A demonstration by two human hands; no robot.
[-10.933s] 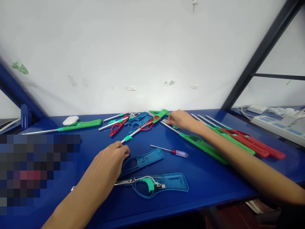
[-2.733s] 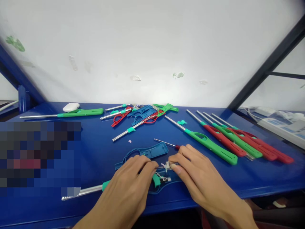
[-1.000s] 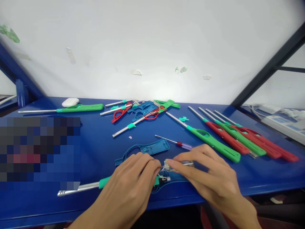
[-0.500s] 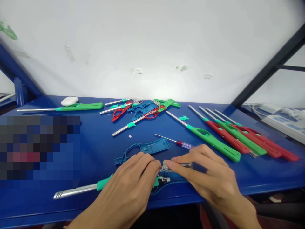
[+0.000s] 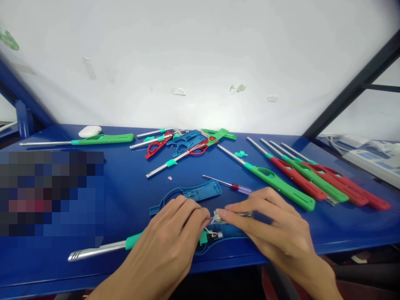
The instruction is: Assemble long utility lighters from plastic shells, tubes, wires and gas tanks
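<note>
My right hand (image 5: 275, 229) pinches a small clear fuel tank with a pale valve end (image 5: 218, 216) between thumb and index finger. Close to its left end, my left hand (image 5: 175, 237) has its fingers pressed together; what they grip, perhaps a thin tube, is too small to make out. Beneath both hands lies an open blue lighter half (image 5: 231, 230), with a white wire and a green trigger (image 5: 203, 238) showing. Its metal barrel (image 5: 96, 251) points left with a green collar. Behind my left hand rests another blue shell half (image 5: 203, 190).
A screwdriver (image 5: 240, 188) lies behind my right hand. Red and green lighters (image 5: 300, 179) line the right side. Lighter parts (image 5: 187, 141) are piled at the back centre. Back left are a green lighter (image 5: 109, 139) and a white case (image 5: 90, 131). A blurred patch covers the left.
The view has shifted very slightly. Both hands keep nearly the same pose around the clear tank, and slightly more of the green trigger shows beside my left hand.
</note>
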